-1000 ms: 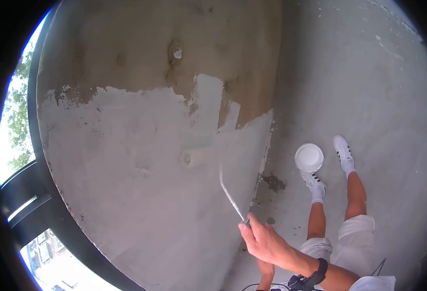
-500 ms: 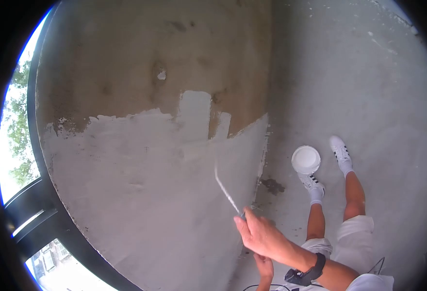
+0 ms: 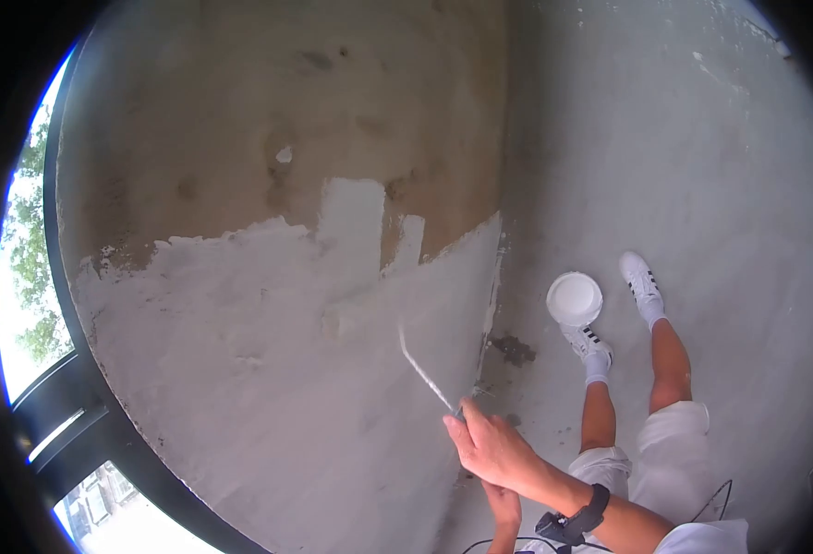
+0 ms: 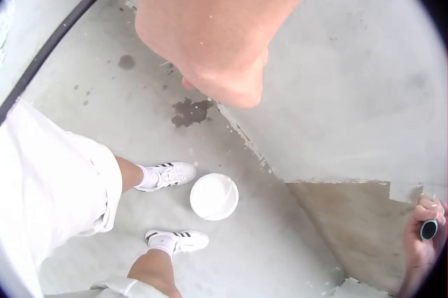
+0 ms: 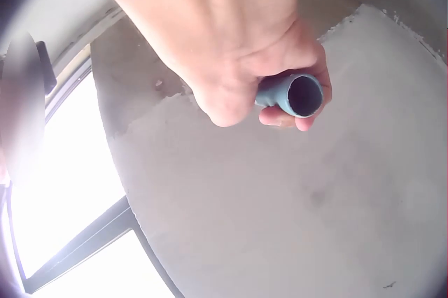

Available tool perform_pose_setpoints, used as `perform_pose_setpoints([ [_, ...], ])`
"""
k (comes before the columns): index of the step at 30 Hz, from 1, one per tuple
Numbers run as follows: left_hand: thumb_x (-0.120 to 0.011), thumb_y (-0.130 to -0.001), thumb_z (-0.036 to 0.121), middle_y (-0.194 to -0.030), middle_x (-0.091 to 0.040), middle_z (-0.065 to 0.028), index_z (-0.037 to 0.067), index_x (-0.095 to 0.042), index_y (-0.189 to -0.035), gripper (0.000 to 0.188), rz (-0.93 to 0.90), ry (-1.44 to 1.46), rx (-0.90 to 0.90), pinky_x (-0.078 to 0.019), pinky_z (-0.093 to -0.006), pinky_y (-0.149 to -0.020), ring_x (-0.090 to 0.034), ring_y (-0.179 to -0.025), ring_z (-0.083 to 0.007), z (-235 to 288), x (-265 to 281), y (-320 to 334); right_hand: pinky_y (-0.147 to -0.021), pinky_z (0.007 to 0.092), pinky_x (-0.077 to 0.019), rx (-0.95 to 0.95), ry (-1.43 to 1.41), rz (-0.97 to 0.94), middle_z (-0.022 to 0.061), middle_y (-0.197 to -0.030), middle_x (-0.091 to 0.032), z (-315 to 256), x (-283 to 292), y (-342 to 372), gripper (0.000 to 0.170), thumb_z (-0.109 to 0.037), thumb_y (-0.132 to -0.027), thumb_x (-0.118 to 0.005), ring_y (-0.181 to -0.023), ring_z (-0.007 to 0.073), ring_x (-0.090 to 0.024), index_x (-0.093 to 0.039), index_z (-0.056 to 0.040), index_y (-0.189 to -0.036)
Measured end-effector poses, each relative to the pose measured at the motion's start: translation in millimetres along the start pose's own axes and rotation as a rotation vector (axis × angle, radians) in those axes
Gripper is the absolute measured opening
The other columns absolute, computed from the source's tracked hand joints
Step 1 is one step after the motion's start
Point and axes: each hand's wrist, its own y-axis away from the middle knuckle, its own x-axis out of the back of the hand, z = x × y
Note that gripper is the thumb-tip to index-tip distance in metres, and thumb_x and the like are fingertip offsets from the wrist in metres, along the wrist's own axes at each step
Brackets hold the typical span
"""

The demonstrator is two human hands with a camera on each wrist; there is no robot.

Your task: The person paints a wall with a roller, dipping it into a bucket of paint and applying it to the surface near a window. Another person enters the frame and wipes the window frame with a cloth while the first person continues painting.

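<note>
My right hand (image 3: 499, 452) grips the blue-green handle (image 5: 304, 95) of a paint roller; its hollow end shows in the right wrist view. From the fist, the roller's white-coated bent rod (image 3: 430, 380) reaches toward the wall (image 3: 268, 406). The pale roller head (image 3: 337, 323) lies over the painted part and blends into it. Light grey-white paint covers the lower wall, with two strips rising into the bare brown part above. My left hand (image 4: 210, 67) hangs low behind the right forearm with nothing seen in it; its fingers are mostly hidden.
A white bucket (image 3: 575, 298) stands on the grey floor (image 3: 748, 323) right by one white shoe (image 3: 588, 344). Dark stains (image 3: 514, 349) mark the floor near the wall's base. Left of the wall is a dark-framed window (image 3: 46, 397). A black cable (image 4: 63, 29) runs near my left arm.
The head view has shifted, so the wall's painted edge sits lower and further left. The roller has moved slightly up relative to the painted edge. My right hand keeps its grip.
</note>
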Motion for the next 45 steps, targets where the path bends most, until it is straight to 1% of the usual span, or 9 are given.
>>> perform_pose_setpoints([
  [5,-0.051,-0.090,0.001,-0.098,-0.059,-0.0129,0.000,-0.040,-0.117,0.029,-0.020,0.124,0.170,-0.0496,-0.0331,-0.082,-0.060,-0.086,-0.0210,-36.0,10.9,3.7,-0.056,0.0522,-0.0415,0.059,-0.169,0.141,0.0251,-0.062,-0.056,-19.6,32.6,-56.3,0.037,-0.033,-0.103,-0.040,-0.060,0.0478,-0.056,-0.040,0.0015,-0.091],
  [14,-0.052,-0.091,0.002,-0.096,-0.059,-0.0122,0.000,-0.039,-0.118,0.030,0.002,0.086,0.217,-0.0503,-0.0326,-0.082,-0.061,-0.086,-0.0209,-18.7,-10.8,8.8,-0.058,0.0511,-0.0430,-0.013,-0.060,0.016,0.0234,-0.062,-0.057,29.1,3.7,-25.4,0.036,-0.032,-0.103,-0.039,-0.060,0.0473,-0.056,-0.043,0.0020,-0.095],
  [18,-0.052,-0.091,0.001,-0.095,-0.060,-0.0121,0.000,-0.040,-0.118,0.030,-0.037,0.121,0.240,-0.0499,-0.0324,-0.082,-0.061,-0.086,-0.0211,-18.0,-4.5,5.8,-0.061,0.0514,-0.0426,0.049,-0.097,0.148,0.0260,-0.067,-0.057,29.3,26.9,-64.6,0.038,-0.033,-0.103,-0.040,-0.067,0.0473,-0.058,-0.044,0.0034,-0.094],
  [25,-0.052,-0.091,0.002,-0.091,-0.060,-0.0113,0.001,-0.039,-0.119,0.031,-0.025,0.155,0.221,-0.0474,-0.0318,-0.083,-0.061,-0.086,-0.0207,-22.6,-21.4,-2.3,-0.067,0.0533,-0.0431,-0.037,-0.054,0.005,0.0285,-0.072,-0.059,43.1,29.7,-49.6,0.039,-0.034,-0.103,-0.039,-0.073,0.0493,-0.059,-0.046,0.0035,-0.096],
  [29,-0.050,-0.091,0.001,-0.092,-0.059,-0.0111,0.001,-0.039,-0.118,0.029,-0.071,0.101,0.231,-0.0478,-0.0319,-0.083,-0.060,-0.086,-0.0202,-3.8,-20.0,-3.4,-0.068,0.0526,-0.0436,0.056,-0.026,0.105,0.0292,-0.075,-0.059,60.5,37.6,-68.3,0.039,-0.035,-0.103,-0.038,-0.075,0.0496,-0.058,-0.047,0.0031,-0.097],
  [32,-0.050,-0.091,0.000,-0.093,-0.059,-0.0112,0.002,-0.039,-0.118,0.029,-0.069,0.125,0.183,-0.0488,-0.0317,-0.081,-0.060,-0.086,-0.0198,-9.4,-18.8,-6.6,-0.069,0.0523,-0.0438,-0.140,-0.066,0.030,0.0298,-0.077,-0.059,24.9,84.4,-91.9,0.041,-0.036,-0.103,-0.038,-0.077,0.0501,-0.058,-0.046,0.0037,-0.094],
  [38,-0.050,-0.091,0.000,-0.095,-0.059,-0.0111,0.001,-0.043,-0.114,0.024,-0.054,0.187,0.283,-0.0500,-0.0323,-0.083,-0.060,-0.086,-0.0198,-10.2,-26.1,-12.8,-0.072,0.0533,-0.0438,-0.027,-0.102,-0.005,0.0309,-0.079,-0.059,66.5,34.4,-58.7,0.042,-0.036,-0.102,-0.040,-0.078,0.0507,-0.058,-0.048,0.0039,-0.095],
  [41,-0.051,-0.092,0.001,-0.096,-0.060,-0.0109,0.000,-0.047,-0.111,0.020,-0.105,0.183,0.244,-0.0509,-0.0330,-0.084,-0.060,-0.088,-0.0198,-8.5,-33.7,-16.1,-0.074,0.0531,-0.0444,-0.049,-0.064,-0.017,0.0302,-0.078,-0.059,77.3,28.4,-58.8,0.042,-0.037,-0.102,-0.039,-0.078,0.0496,-0.059,-0.048,0.0035,-0.097],
  [45,-0.054,-0.095,0.011,-0.106,-0.060,-0.0082,0.003,-0.054,-0.110,0.017,-0.141,0.243,0.297,-0.0458,-0.0307,-0.088,-0.057,-0.098,-0.0162,9.6,-60.6,-33.4,-0.057,0.0459,-0.0486,-0.214,-0.206,-0.006,0.0210,-0.068,-0.057,40.5,86.9,-108.8,0.045,-0.040,-0.102,-0.035,-0.052,0.0350,-0.056,-0.046,0.0037,-0.097],
])
